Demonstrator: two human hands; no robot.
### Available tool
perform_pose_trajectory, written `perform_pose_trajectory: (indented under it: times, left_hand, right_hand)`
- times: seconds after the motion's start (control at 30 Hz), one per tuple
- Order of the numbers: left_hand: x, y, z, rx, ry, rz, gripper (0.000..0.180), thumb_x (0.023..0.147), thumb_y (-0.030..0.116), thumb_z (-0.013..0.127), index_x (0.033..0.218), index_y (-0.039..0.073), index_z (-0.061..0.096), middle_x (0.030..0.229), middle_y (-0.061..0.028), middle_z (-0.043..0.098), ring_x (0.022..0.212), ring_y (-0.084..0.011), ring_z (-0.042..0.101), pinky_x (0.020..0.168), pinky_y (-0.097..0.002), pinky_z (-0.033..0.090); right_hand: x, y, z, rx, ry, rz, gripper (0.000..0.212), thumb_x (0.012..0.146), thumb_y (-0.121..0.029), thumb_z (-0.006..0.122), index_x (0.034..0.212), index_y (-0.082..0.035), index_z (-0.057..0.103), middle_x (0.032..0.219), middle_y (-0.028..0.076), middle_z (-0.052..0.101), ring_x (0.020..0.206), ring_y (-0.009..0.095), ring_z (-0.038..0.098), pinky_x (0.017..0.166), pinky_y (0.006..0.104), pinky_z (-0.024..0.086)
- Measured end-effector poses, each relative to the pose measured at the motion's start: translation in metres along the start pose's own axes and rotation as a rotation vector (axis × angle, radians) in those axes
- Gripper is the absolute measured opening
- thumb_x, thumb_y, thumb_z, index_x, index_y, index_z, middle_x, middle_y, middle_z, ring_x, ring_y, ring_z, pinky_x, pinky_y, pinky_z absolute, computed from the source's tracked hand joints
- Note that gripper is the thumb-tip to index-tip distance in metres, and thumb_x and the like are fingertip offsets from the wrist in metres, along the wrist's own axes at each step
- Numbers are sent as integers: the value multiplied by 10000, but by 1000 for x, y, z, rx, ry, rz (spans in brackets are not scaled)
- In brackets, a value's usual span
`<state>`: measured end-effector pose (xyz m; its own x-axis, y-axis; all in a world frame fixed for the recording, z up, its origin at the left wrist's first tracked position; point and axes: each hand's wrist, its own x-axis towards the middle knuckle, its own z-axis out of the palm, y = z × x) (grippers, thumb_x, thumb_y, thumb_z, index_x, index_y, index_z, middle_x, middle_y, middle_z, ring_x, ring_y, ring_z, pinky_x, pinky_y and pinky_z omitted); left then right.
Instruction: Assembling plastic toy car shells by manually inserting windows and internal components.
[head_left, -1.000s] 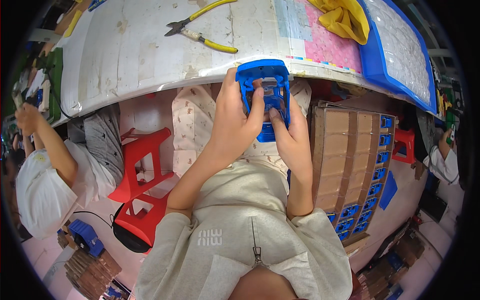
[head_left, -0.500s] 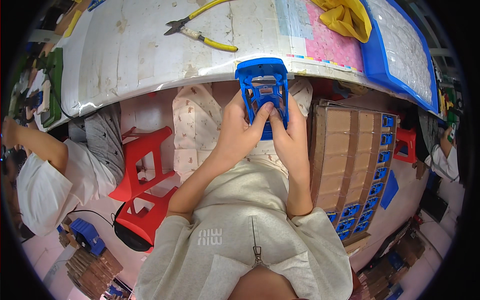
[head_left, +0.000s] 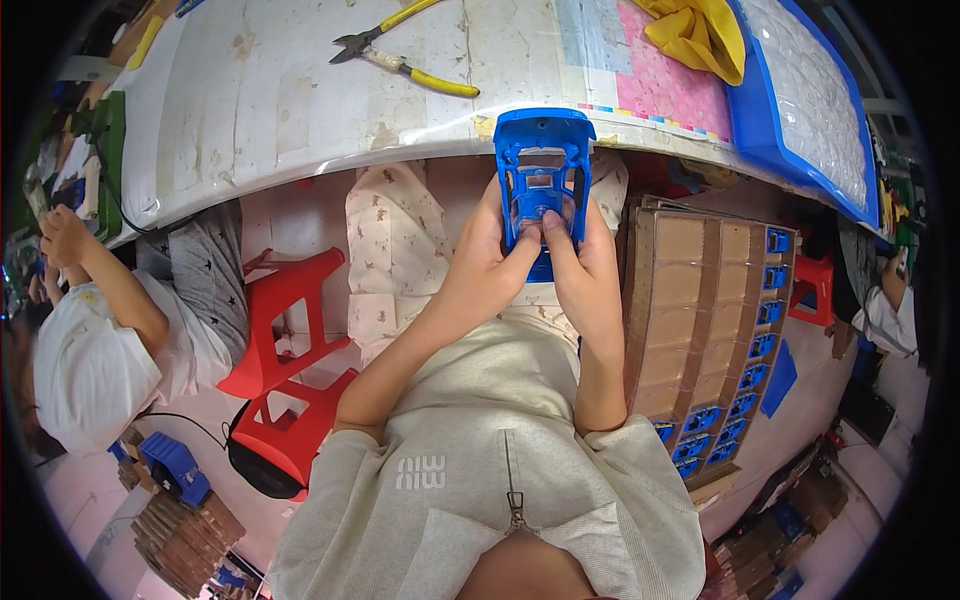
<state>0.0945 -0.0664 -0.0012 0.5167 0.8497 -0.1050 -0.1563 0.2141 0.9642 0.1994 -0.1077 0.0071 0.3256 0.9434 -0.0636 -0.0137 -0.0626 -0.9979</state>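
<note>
Between both hands I hold a blue plastic toy car body (head_left: 543,130), upright at the table's near edge, with clear window parts showing in its openings. My left hand (head_left: 492,250) grips its left side, the thumb pressed on the lower middle. My right hand (head_left: 584,260) wraps the right side, its thumb beside the other one. The fingers behind the shell are hidden. On the table beyond lie yellow-handled cutting pliers (head_left: 385,55) with their jaws to the left.
A white table (head_left: 290,90) spans the front. Yellow cloth (head_left: 695,40) and a blue tray (head_left: 765,125) of clear plastic parts are at right. Below stands a compartmented box (head_left: 690,300) with several blue car bodies. Red stools (head_left: 285,320) and a co-worker (head_left: 110,350) are at left.
Both hands have shifted slightly right with the car body, and the thumbs have slid lower on it. At left, the co-worker's arm has moved.
</note>
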Motion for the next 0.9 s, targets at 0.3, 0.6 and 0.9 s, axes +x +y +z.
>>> perform_pose_trajectory:
  times: [0.3,0.6,0.9]
  left_hand:
    - [4,-6,6,-16,47,21,293,874,54,514,1151,1,435,1007,-76,566,901,-107,535,792,-255,444]
    - [5,-6,6,-36,126,-15,222,882,89,522,1077,-14,500,921,-64,602,837,-91,549,744,-241,453]
    - [2,-9,6,-71,107,-23,245,870,51,510,1102,-19,475,938,-80,594,842,-105,547,753,-253,448]
  right_hand:
    - [-1,1,0,-52,34,0,122,879,-24,428,981,15,481,765,111,558,691,107,486,631,264,426]
    - [1,1,7,-126,94,-41,116,868,-15,435,961,12,497,729,127,563,646,118,507,599,265,427]
    - [-2,2,7,-54,90,11,110,855,-4,433,944,21,492,734,132,564,650,124,519,595,264,433]
